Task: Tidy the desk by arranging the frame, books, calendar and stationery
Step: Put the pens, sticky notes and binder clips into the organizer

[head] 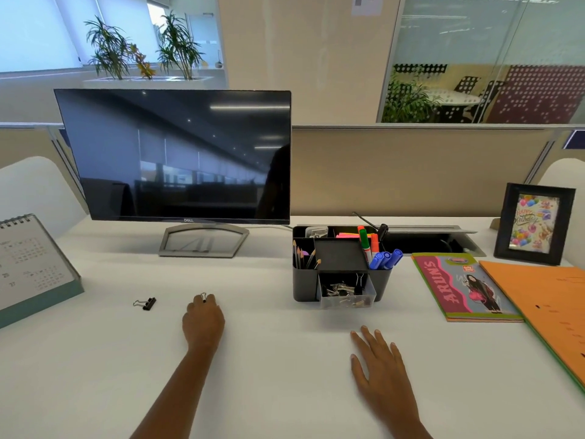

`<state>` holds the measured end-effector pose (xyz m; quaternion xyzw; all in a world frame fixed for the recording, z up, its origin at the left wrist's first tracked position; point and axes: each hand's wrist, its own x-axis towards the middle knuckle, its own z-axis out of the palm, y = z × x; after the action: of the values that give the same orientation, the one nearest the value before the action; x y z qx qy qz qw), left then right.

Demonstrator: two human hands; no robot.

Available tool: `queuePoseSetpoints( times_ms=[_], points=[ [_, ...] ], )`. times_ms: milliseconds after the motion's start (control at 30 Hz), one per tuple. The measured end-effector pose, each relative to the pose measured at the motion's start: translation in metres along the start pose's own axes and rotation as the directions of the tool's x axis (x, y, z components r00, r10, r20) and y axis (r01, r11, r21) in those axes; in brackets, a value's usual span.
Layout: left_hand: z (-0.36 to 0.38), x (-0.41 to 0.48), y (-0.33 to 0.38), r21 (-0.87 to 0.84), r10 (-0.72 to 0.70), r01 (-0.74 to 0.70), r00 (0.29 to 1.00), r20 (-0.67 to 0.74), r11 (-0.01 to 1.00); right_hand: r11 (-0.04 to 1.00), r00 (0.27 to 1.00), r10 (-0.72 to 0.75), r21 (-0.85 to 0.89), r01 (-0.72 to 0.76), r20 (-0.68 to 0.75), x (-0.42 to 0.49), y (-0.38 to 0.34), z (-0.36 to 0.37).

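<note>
The step in hand is gathering loose stationery — the left hand (203,318) closes its grip on a binder clip (203,297) on the table (269,375), while the right hand (378,359) lies flat, fingers spread, holding nothing. Next, judging by the open drawer (346,294) of clips — carry it there, then fetch the second clip (145,302).

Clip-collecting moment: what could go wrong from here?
1. The left hand pinches one clip only by its fingertips; it may slip on the way to the drawer.
2. The second clip lies apart and could be missed.
3. The drawer juts out of the organizer; a bump may tip it.
</note>
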<state>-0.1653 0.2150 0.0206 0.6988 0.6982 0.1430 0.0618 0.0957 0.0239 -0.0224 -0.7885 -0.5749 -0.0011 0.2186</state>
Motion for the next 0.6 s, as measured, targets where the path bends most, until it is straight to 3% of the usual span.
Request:
queuePoseSetpoints(
  times_ms=[200, 333, 433, 500, 600],
  points=[
    [0.005, -0.005, 0.005, -0.075, 0.043, -0.048, 0.997, -0.066, 0.996, 1.0, 1.0, 0.009, 0.009, -0.009, -0.005, 0.0, -0.001, -0.002],
    [0.004, -0.022, 0.02, -0.351, 0.006, -0.049, 0.992, -0.124, 0.935, 1.0, 1.0, 0.01, 0.03, -0.009, -0.025, -0.001, -0.004, -0.003],
    [-0.002, -0.037, 0.047, -0.465, 0.163, -0.292, 0.94, -0.298, 0.836, 1.0, 0.999, 0.001, 0.03, 0.0, -0.039, -0.001, -0.004, -0.003],
    [-0.012, -0.05, 0.072, -0.432, 0.304, -0.483, 0.855, -0.419, 0.762, 1.0, 0.999, 0.002, 0.022, -0.001, -0.05, 0.0, -0.003, -0.003],
    [-0.022, -0.067, 0.11, -0.377, 0.447, -0.656, 0.737, -0.507, 0.654, 1.0, 0.998, 0.003, -0.023, -0.004, -0.067, -0.001, -0.002, -0.002]
  ],
)
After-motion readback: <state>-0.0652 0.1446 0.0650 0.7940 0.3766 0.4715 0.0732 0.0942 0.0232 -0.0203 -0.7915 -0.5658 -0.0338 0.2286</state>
